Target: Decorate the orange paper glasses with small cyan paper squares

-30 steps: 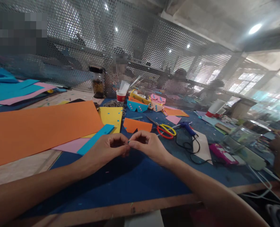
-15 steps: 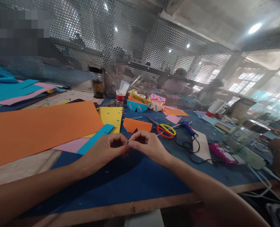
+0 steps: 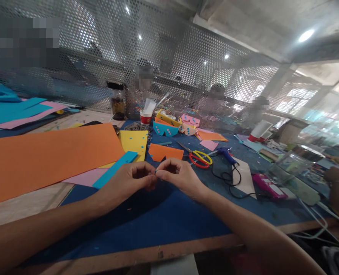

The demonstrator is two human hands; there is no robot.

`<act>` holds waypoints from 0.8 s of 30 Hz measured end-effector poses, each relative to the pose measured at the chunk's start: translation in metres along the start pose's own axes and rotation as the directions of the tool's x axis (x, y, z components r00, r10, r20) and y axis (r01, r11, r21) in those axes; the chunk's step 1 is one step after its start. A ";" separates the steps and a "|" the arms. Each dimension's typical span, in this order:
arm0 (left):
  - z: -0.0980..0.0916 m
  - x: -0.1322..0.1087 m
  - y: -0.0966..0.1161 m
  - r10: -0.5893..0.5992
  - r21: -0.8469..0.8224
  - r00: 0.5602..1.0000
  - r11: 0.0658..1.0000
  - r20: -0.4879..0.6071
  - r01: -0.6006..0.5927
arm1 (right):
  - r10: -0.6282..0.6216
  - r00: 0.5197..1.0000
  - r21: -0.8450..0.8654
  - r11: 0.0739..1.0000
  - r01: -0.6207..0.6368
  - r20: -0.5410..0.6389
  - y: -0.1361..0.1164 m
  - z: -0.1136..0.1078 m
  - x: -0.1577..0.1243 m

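On your tabletop (image 3: 115,225), toward its left edge: one large orange sheet (image 3: 52,156). Your two hands, left hand (image 3: 125,181) and right hand (image 3: 181,175), meet back from the front edge. Farther back: one blue strip (image 3: 116,168), one orange cut-out (image 3: 169,152). Smallest: one tiny dark piece (image 3: 155,172), mostly hidden, pinched between both hands' fingertips.

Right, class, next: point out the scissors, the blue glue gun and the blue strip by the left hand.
Scissors (image 3: 191,154), head view: base of the handles.
Blue glue gun (image 3: 228,156), head view: upper grip.
Blue strip (image 3: 114,169), head view: middle of its upper face.
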State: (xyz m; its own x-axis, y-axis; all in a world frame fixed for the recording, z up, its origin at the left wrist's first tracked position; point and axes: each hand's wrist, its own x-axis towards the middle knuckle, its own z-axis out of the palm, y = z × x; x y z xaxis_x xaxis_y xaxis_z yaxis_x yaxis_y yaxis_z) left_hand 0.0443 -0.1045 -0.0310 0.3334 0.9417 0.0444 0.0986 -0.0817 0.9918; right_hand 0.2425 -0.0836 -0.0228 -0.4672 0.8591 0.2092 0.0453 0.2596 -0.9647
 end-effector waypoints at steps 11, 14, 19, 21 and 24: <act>-0.005 -0.001 0.001 -0.058 -0.169 0.996 0.983 0.072 0.070 | 0.018 0.994 0.024 0.999 -0.021 0.112 -0.002 -0.004 0.000; -0.007 -0.001 -0.006 -0.073 -0.234 0.989 0.967 0.126 0.101 | 0.027 0.988 0.051 0.998 -0.035 0.153 -0.005 -0.005 0.000; -0.007 -0.001 -0.008 -0.101 -0.265 0.974 0.952 0.202 0.153 | 0.060 0.978 0.160 0.983 -0.094 0.202 -0.003 -0.007 0.000; -0.007 -0.001 -0.006 -0.118 -0.278 0.971 0.945 0.209 0.174 | 0.069 0.978 0.182 0.978 -0.106 0.199 -0.002 -0.007 0.001; -0.006 -0.001 -0.005 -0.135 -0.302 0.966 0.932 0.222 0.200 | 0.077 0.977 0.188 0.975 -0.115 0.197 -0.004 -0.007 0.000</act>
State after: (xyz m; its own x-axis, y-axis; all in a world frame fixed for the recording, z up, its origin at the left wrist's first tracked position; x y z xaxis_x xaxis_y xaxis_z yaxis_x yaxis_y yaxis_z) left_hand 0.0377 -0.1031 -0.0348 0.5164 0.8482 -0.1179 -0.1242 0.2103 0.9697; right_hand 0.2483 -0.0810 -0.0180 -0.6267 0.7730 0.0986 -0.0682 0.0717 -0.9951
